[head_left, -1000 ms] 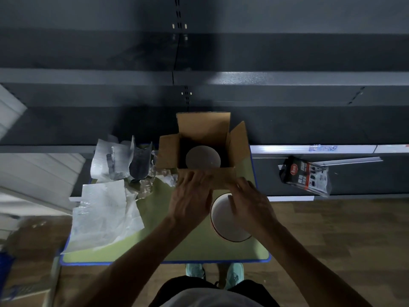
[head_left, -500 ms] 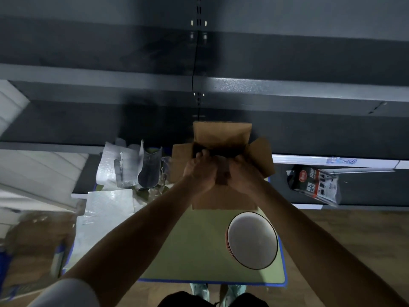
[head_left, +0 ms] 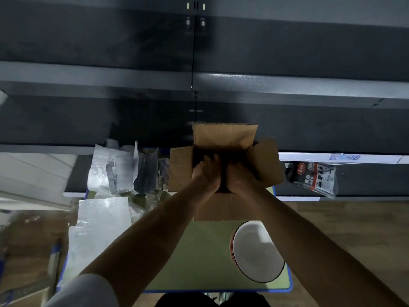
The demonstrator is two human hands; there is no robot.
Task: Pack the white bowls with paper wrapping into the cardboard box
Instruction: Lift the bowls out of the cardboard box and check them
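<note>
Left hand (head_left: 207, 173) and right hand (head_left: 240, 177) are side by side, reaching into the open cardboard box (head_left: 223, 136). Fingers are hidden in the dark inside, so grip can't be told. White bowl (head_left: 259, 251) on counter (head_left: 199, 251), near right; paper wrapping (head_left: 104, 218) far left.

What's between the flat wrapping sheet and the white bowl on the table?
In the head view, only bare green table lies between wrapping sheet and white bowl; the left forearm crosses above it.
</note>
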